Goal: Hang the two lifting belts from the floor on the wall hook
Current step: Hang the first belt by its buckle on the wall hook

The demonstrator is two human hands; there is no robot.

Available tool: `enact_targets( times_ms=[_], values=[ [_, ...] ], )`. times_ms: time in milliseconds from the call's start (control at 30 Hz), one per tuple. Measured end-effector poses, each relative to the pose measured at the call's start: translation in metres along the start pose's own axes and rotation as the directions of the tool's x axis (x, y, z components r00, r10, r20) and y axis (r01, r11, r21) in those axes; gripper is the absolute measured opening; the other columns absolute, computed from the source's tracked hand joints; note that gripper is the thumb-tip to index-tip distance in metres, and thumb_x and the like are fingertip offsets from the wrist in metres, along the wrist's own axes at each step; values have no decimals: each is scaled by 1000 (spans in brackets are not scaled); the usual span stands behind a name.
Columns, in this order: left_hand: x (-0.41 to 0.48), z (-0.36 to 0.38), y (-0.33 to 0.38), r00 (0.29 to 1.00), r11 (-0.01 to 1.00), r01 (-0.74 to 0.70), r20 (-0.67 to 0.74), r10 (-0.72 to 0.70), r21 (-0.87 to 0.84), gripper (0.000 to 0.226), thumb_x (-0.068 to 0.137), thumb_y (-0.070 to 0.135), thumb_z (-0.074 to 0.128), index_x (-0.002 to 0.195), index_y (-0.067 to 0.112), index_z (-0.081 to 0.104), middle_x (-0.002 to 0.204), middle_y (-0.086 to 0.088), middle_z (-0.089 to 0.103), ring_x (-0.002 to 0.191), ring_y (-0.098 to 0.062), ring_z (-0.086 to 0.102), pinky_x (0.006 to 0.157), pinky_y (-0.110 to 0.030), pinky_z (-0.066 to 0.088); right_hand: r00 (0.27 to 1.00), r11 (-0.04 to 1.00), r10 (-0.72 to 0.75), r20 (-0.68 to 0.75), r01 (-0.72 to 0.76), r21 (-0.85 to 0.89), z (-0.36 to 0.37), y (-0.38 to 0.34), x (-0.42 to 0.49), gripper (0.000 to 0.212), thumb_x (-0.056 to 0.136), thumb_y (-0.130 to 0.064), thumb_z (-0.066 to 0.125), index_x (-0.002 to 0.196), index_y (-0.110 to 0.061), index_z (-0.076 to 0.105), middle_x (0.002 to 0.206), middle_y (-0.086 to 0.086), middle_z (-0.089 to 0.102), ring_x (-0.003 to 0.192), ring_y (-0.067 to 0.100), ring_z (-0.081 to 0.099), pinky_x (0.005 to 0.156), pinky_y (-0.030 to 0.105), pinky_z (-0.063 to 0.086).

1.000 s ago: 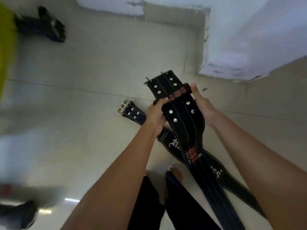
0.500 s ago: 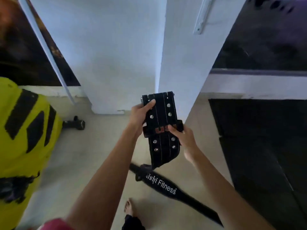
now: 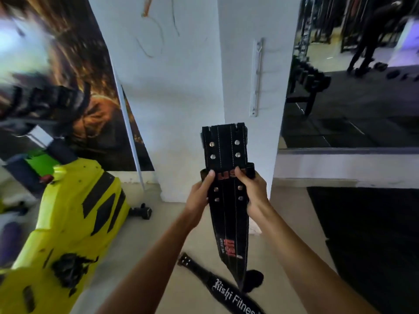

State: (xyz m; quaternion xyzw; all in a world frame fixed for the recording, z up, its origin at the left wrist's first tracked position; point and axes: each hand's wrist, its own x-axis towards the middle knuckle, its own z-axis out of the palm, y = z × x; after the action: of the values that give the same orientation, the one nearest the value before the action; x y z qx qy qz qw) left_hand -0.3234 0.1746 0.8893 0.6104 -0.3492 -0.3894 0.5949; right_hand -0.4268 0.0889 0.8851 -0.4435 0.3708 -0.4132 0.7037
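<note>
A gym: dumbbell rack [image 3: 306, 75], lifting belts [image 3: 226, 200], rubber floor mats [image 3: 374, 223].

Beige floor [image 3: 163, 225]: lettered belt [image 3: 229, 293] (flat), dumbbell [image 3: 140, 212].

Two belts [image 3: 226, 209] [image 3: 229, 293], two hands [image 3: 199, 193] [image 3: 255, 189].

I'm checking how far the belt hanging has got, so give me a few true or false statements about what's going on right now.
1. Both hands hold the same belt. True: the left hand and right hand grip the studded belt.
2. The Rishi Fitness belt already hangs on the wall. False: it lies on the floor.
3. The held belt is raised upright before the white pillar. True.
4. The held belt is already on the wall hook rail. False: it is below the rail, still in hand.
</note>
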Motion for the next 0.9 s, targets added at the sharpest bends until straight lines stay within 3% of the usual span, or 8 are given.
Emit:
enact_targets(
  times_ms=[67,133,300,367,467,633,767,900],
  values=[
    [4,-7,16,999,998,-46,29,45,38,8,87,16,62,92,19,68,76,8,74,73,-7,69,63,-16,55,1000,1000,1,0,-1,-3,2,-6,-4,12,76,-30,73,82,-21,67,82,0,69,82,23,62,64,33,49],
    [9,-7,22,997,997,-71,28,70,36,13,83,3,65,90,14,67,75,6,73,73,-10,69,64,-18,55,1000,1000,-15,4,15,3,3,-14,-7,10,77,-29,72,80,-21,66,76,-4,66,72,16,58,55,25,42],
    [-25,-5,-32,985,989,28,163,-52,144,13,85,4,62,96,-1,67,97,-15,71,88,-24,69,69,-20,56,997,997,-74,2,74,2,1,-45,-5,12,76,-34,73,75,-24,66,86,-3,66,95,24,55,77,36,41],
    [-9,-4,-12,996,992,-7,92,-4,123,16,83,7,66,96,-2,68,88,-8,74,81,-18,72,65,-20,56,996,996,-89,2,89,1,1,-51,-5,13,76,-36,72,78,-25,66,95,1,67,106,29,57,93,45,42],
    [2,2,19,997,997,-70,31,70,14,9,82,11,67,90,7,71,78,1,76,75,-14,73,64,-21,57,995,995,-101,-15,102,22,3,-60,-9,16,76,-37,72,82,-24,65,106,6,68,113,32,56,102,50,39],
    [-30,0,-13,983,985,15,179,-46,171,8,81,11,68,87,7,69,89,-8,74,85,-22,72,66,-21,56,995,995,-93,-47,95,27,5,-75,-12,19,78,-38,70,88,-23,64,119,10,65,117,32,54,104,52,39],
    [-10,2,58,977,981,-195,89,195,-7,15,82,13,68,97,12,67,89,0,74,80,-11,72,64,-21,56,994,995,-100,-40,100,-5,14,-73,-20,25,79,-38,69,97,-21,64,119,11,65,115,33,56,103,53,41],
    [-5,10,85,972,961,-235,-11,236,-143,11,82,6,67,91,11,69,80,0,74,71,-11,72,56,-23,54,978,973,-209,14,210,-95,24,-85,-26,32,82,-35,66,107,-15,63,118,12,65,112,31,58,94,44,50]
  ],
)
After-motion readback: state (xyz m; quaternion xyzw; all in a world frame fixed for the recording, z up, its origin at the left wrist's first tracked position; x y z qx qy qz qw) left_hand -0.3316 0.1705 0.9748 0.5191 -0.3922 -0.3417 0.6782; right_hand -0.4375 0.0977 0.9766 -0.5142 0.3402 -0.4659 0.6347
